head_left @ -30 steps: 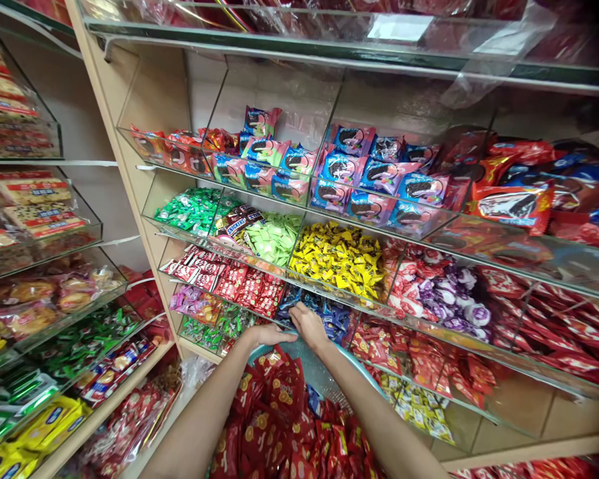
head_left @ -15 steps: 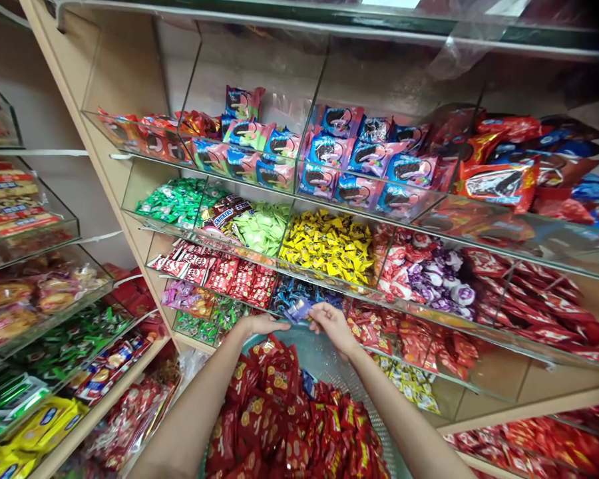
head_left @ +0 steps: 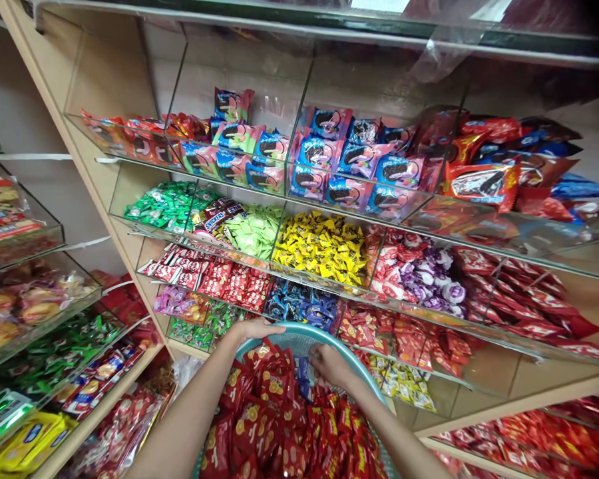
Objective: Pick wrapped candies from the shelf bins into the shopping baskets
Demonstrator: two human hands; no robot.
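My left hand is closed over the far left rim of a teal mesh basket, which stands in front of me. Inside the basket, near its far side, is my right hand, fingers bent and slightly blurred. A blue-purple candy packet is right beside those fingertips; whether they still grip it cannot be made out. Dark red packets with orange-slice prints fill the left of the basket. Red packets with yellow lettering fill the right.
Directly beyond the basket is a bin of blue-wrapped candies. Above it are yellow candies and green ones, behind glass partitions. Cookie packs line the upper shelf. A wooden upright separates the left shelves.
My right hand has come down from above the rim into the basket, bringing the blue-purple packet in. My left hand stays on the rim. The view has shifted slightly.
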